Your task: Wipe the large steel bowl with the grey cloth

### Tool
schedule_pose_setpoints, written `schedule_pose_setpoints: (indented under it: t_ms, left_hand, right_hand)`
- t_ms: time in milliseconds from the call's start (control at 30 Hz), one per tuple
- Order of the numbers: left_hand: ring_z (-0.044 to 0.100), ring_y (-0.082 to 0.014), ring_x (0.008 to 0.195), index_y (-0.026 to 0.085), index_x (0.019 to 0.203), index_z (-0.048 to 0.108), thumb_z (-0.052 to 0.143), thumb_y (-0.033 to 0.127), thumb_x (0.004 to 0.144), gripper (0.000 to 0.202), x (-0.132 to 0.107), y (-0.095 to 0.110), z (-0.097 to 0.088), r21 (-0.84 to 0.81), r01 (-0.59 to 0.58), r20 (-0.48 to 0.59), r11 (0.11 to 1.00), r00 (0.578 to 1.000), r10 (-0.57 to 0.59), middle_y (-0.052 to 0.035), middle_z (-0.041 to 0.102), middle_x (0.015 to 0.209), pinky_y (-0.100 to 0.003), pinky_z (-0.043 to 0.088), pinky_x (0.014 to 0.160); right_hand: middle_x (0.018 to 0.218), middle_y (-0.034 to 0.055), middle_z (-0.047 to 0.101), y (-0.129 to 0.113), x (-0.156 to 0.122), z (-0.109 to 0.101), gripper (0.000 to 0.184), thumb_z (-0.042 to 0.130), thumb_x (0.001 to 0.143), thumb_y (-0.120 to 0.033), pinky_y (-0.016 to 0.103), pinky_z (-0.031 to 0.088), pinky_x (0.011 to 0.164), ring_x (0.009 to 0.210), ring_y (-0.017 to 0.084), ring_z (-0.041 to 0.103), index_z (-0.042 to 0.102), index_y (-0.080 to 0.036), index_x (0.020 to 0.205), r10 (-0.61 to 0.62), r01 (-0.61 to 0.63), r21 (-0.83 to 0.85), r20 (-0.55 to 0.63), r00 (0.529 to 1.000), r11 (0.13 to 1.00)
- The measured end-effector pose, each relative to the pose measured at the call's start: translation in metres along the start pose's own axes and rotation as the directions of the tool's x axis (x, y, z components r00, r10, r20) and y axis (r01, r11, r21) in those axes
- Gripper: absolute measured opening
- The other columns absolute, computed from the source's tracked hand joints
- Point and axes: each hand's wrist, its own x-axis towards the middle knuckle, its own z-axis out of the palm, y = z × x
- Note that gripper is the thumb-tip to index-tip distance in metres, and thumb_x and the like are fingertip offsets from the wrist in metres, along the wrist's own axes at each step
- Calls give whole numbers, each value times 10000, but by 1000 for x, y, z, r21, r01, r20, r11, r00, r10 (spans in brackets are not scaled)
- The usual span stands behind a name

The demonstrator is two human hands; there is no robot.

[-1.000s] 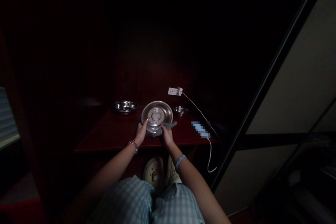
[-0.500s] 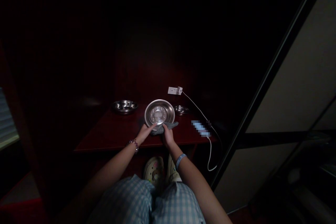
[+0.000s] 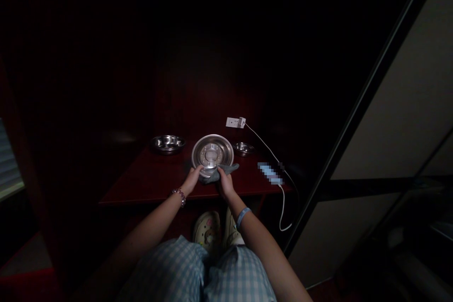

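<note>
A round stainless steel basin (image 3: 213,146) is tilted toward me above the dark red desk, its inside showing. My left hand (image 3: 193,179) is closed on its near left rim, thumb over the edge. At the near right rim, my right hand (image 3: 225,181) is closed on a grey cloth (image 3: 211,177), pressing it against the basin with the thumb inside the rim. Part of the cloth sticks out to the right of that hand. The fingers under the basin are hidden.
A shiny steel bowl (image 3: 168,144) stands at the back left of the desk (image 3: 141,181), a smaller one (image 3: 244,148) behind on the right. A charger (image 3: 241,122) sits in the wall socket; its white cable (image 3: 264,141) runs past a blurred-out phone (image 3: 271,173) at the right.
The basin has shifted slightly left and tipped a little flatter. My left hand has moved left along with its rim; my right hand still holds the cloth, slightly shifted left.
</note>
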Motion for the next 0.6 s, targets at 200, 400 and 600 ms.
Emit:
schedule_pose_setpoints:
  t_ms: [200,400,600]
  left_hand:
    - [650,-241,997,147,844,686,632,376,717,267,4,-1,-5,-60,-3,-57,998,998,0,-99,740,900,-336,460,932]
    - [659,-258,1024,138,902,687,612,432,728,350,5,3,-5,-112,-30,-100,993,995,19,-119,736,984,-352,490,913]
    - [644,-272,1097,148,957,698,654,419,743,348,3,4,-4,-123,-12,-47,992,999,6,-146,727,1074,-374,469,973]
  right_hand:
    - [920,40,747,2,1,-1,257,669,666,-335,317,500,895,909,203,683,680,-173,866,-1,1,-22,-1,1000,1000]
    - [921,36,755,0,0,0,259,675,646,-293,318,506,887,917,211,685,691,-176,877,-3,3,-65,3,1000,998]
    - [937,29,760,-4,-1,3,239,671,637,-250,322,522,878,917,215,692,690,-193,869,4,-4,6,-30,1000,1000]
